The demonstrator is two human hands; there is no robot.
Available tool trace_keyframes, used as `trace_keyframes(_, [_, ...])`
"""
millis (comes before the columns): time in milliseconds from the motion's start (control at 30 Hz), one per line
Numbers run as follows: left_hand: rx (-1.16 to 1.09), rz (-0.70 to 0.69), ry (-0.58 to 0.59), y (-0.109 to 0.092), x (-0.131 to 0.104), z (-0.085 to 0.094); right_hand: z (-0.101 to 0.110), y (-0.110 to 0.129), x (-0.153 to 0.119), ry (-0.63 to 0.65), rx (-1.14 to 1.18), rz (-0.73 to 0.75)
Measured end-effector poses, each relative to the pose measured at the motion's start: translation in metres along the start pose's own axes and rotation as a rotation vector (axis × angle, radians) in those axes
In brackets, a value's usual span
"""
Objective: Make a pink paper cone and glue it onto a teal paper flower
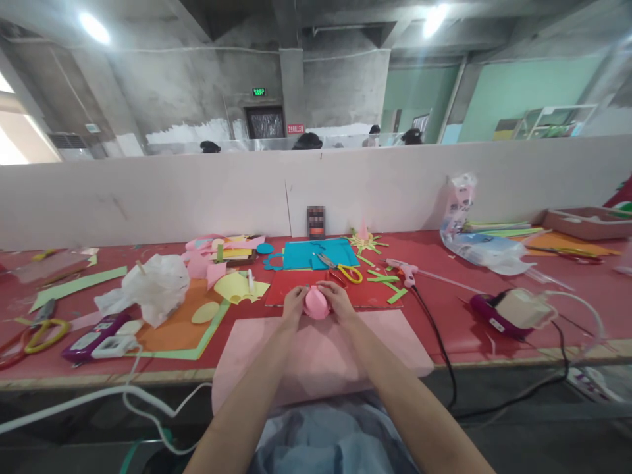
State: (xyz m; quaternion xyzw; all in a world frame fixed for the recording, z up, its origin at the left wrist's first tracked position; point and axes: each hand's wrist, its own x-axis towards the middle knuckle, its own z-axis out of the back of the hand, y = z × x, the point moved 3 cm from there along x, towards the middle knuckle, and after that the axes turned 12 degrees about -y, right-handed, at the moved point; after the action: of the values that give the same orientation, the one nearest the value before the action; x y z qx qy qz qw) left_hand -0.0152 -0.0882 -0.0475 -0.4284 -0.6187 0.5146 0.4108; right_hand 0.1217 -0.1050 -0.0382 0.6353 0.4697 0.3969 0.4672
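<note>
Between my two hands is a small rounded piece of pink paper or foam (316, 303), curled like a cup or cone. My left hand (295, 301) grips its left side, fingers closed on the edge. On the other side my right hand (338, 299) pinches it near the top. Both hands are over the far edge of a pink sheet (326, 355) that hangs past the table's front. Just beyond lie a red sheet (281, 288), a blue sheet (299, 255) and yellow-handled scissors (349, 273).
To the right are a pink glue gun (407, 271) with a black cord, green strips (396, 295) and a purple power strip (498, 316). Leftward sit a crumpled white bag (158, 286), another purple power strip (96, 339) and scissors (47, 332). A white partition (222, 191) stands behind.
</note>
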Motion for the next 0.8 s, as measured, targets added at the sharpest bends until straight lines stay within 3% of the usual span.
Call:
trace_keyframes(333, [0.077,0.011,0.054,0.003,-0.002,0.0,-0.001,0.008,-0.006,-0.036,0.063,-0.018])
trace_keyframes(567, [0.114,-0.149,0.062,-0.014,-0.008,0.001,0.0,0.0,-0.002,-0.001,0.091,-0.018])
trace_keyframes(800, [0.185,-0.168,0.09,-0.016,-0.009,-0.002,0.003,-0.008,0.008,-0.039,0.171,-0.06])
